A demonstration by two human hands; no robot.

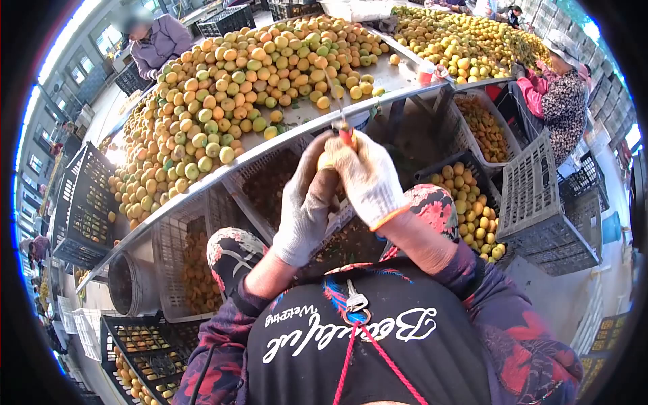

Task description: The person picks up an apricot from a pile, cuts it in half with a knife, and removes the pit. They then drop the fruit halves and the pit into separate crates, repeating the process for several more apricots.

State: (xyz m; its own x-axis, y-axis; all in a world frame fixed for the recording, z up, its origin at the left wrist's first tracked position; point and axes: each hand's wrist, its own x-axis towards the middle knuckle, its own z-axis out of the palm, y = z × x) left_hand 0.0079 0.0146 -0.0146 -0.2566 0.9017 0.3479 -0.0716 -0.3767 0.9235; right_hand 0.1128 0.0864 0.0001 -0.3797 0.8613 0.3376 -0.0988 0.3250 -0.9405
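Note:
Both hands wear whitish work gloves and meet in front of my chest, over the crates below the table edge. My left hand [307, 202] is closed around a small orange fruit [325, 162], mostly hidden by the fingers. My right hand [368, 179] is closed on a tool with a red and yellow handle [347, 137], whose thin blade points up and away. Beyond them, a large pile of orange and greenish fruit [236, 88] lies on the metal table [307, 120].
Crates of peelings or cut fruit [196, 270] and of whole fruit [472, 209] stand beside my knees. A stack of grey crates [540, 209] is at right, a bucket [133, 283] at left. Other people [162, 42] [563, 101] sit across the table and at right.

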